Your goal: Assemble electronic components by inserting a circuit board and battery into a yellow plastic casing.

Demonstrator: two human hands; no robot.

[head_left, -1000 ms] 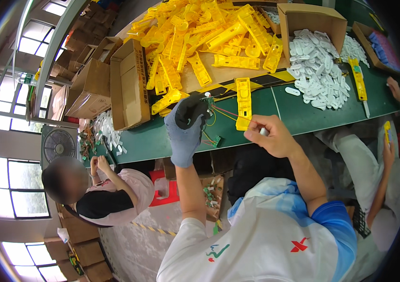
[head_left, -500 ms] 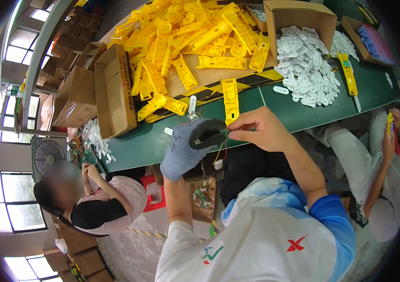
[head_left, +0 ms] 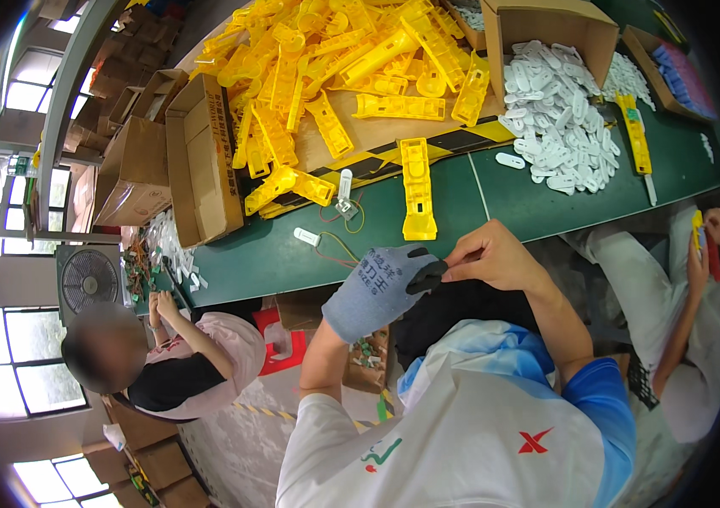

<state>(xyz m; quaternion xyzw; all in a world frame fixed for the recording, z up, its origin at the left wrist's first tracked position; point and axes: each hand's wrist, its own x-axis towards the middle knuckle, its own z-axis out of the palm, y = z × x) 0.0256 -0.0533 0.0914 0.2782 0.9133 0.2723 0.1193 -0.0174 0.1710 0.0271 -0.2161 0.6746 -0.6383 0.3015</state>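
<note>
My left hand [head_left: 385, 288], in a grey-blue glove with dark fingertips, is closed in front of the bench edge. My bare right hand [head_left: 491, 258] meets it there, thumb and forefinger pinched against the gloved fingertips. What lies between them is too small and covered to make out. Thin red and yellow wires run to the glove from a white oval piece [head_left: 307, 236] on the bench. Beyond my hands a yellow plastic housing [head_left: 418, 190] lies lengthwise, its hollow side up. Left of it are another white piece [head_left: 345, 184] and a small metal part [head_left: 346, 208] with wires.
Yellow housings [head_left: 326, 76] are heaped on a board at the back. White oval pieces [head_left: 559, 118] spill from a cardboard box [head_left: 546, 25] at right. An open carton [head_left: 199, 169] stands left. A yellow-handled tool [head_left: 634, 140] lies far right. Co-workers sit on both sides.
Both hands have come down toward me and slightly right, off the yellow housing's near end. The glove has turned its back upward, covering the small green part that showed between the fingers.
</note>
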